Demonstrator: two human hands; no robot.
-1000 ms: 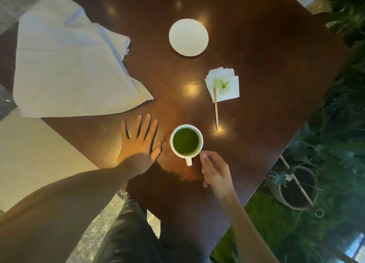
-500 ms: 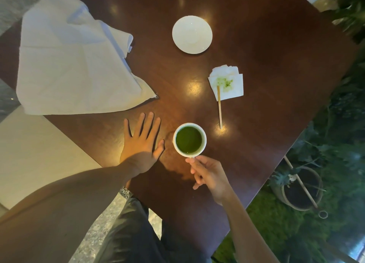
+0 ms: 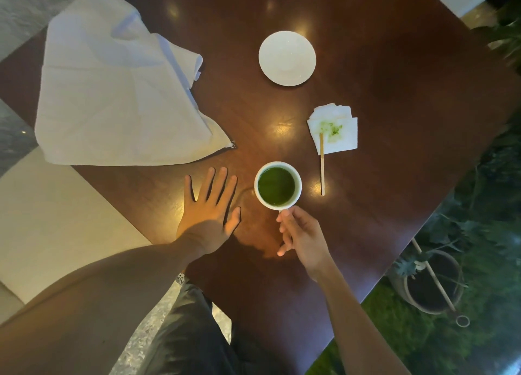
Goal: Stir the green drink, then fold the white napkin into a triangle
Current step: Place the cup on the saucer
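A white cup (image 3: 297, 177) full of green drink (image 3: 276, 186) stands near the front of the dark wooden table (image 3: 394, 78). My right hand (image 3: 301, 232) pinches the cup's handle at its near side, the handle hidden under my fingers. My left hand (image 3: 210, 205) lies flat on the table to the left of the cup, fingers spread, holding nothing. A wooden stir stick (image 3: 322, 166) lies right of the cup, its far end on a small stained paper napkin (image 3: 338, 133). The large white cloth napkin (image 3: 112, 92) lies rumpled at the far left.
A white saucer (image 3: 287, 58) sits at the far middle of the table. A pale chair seat (image 3: 56, 219) is to the left below the table edge. A potted plant (image 3: 434, 281) and greenery are beyond the right edge.
My right hand has closed its fingers onto the cup's handle. My left hand has stayed flat in place. The view has shifted slightly.
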